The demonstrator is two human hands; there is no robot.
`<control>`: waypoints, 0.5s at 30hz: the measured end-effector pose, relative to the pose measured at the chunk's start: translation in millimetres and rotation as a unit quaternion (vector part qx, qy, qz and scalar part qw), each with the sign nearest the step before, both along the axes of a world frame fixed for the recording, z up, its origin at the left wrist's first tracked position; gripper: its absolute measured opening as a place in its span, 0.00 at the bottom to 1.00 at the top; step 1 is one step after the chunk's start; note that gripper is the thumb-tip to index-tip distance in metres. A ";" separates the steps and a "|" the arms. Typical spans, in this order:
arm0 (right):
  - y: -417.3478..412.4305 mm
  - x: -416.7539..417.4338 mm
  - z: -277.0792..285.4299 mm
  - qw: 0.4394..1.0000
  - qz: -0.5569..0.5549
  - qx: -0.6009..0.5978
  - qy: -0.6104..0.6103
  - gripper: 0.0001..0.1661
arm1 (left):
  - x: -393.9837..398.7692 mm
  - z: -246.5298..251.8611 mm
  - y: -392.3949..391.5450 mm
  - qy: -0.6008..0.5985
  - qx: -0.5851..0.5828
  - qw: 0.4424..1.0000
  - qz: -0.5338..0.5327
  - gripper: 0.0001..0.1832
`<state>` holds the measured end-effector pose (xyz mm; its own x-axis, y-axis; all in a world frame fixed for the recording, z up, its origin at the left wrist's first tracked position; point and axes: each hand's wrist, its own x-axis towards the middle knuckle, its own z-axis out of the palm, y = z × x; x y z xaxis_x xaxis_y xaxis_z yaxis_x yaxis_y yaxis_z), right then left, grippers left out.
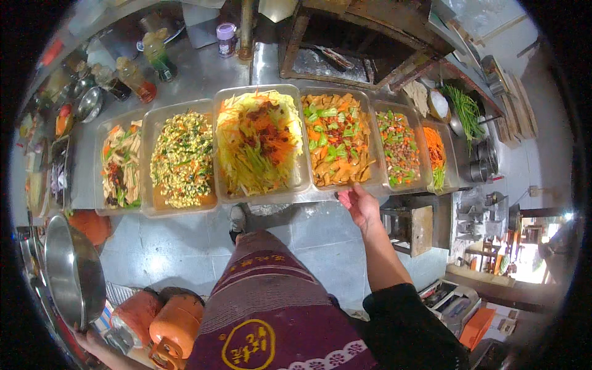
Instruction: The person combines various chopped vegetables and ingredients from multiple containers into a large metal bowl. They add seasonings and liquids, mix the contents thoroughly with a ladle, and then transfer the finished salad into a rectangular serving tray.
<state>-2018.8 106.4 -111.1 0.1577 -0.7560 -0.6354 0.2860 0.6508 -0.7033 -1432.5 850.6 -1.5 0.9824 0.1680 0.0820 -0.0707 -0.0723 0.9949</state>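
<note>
My right hand (358, 203) has its fingers at the front rim of a clear plastic tub (377, 169) of brown slices, carrot and green pieces. At the lower left, my left hand (90, 344) grips the rim of a large, tilted steel basin (76, 273); its fingers are partly hidden. The middle tub (303, 178) holds shredded carrot, green strips and pale shreds under dark red seasoning. To its left are a tub (147, 185) of chopped egg-like bits with greens and a tub (99, 194) of pale strips. Diced mix fills another tub (423, 178) on the right, beside shredded carrot (434, 143).
The tubs line the front edge of a steel counter (199, 69). Behind stand bottles (159, 58), a purple-lidded jar (226, 40) and a rusty metal frame (333, 81). Green stalks (465, 111) lie at right. Orange gas cylinders (178, 319) stand on the floor near the basin.
</note>
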 end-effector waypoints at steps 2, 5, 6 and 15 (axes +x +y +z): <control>-3.8 22.4 -7.1 0.998 -0.054 -0.009 0.010 0.12 | 37.2 -7.2 27.1 0.003 -0.076 0.996 -0.054 0.17; 4.3 26.8 -26.8 0.992 -0.107 -0.067 0.009 0.10 | 55.2 19.6 1.1 0.001 0.031 0.999 -0.031 0.17; 3.8 4.6 -59.5 0.987 -0.111 -0.115 0.007 0.10 | 52.7 39.8 -14.1 -0.023 0.122 0.992 -0.011 0.16; 0.7 46.8 -1.5 0.963 -0.133 -0.169 0.159 0.25 | 129.1 86.4 -149.6 0.098 -0.218 0.969 0.061 0.13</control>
